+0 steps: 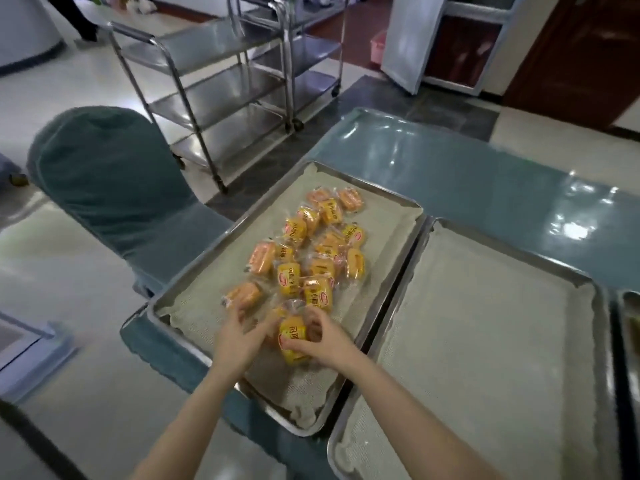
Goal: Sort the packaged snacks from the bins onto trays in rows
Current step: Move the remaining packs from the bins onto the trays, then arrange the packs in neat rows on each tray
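On my feed both bare arms reach in from the bottom onto the left tray, a steel tray with a pale cloth liner that sits on the teal surface.

The right hand has hold of one yellow snack packet. Its thumb lies across the packet's near end and its fingers curl over the far side, so the packet is pinched between them at the tray's near end, just above the liner.

The left hand is just beside it, fingers fairly straight and thumb spread towards the held packet. Its fingertips touch an orange packet at the near left edge of the heap, and I see no grip closed round it.

The rest of the snacks lie as a loose pile of packets down the middle of the left tray, jumbled and overlapping, in no rows.

The right tray, lined the same way, lies rim to rim beside the left one. At the far right edge I can see a sliver of a third tray, its contents too cut off to tell.

Left of the surface stands a chair in a teal cover, and behind it a steel trolley.
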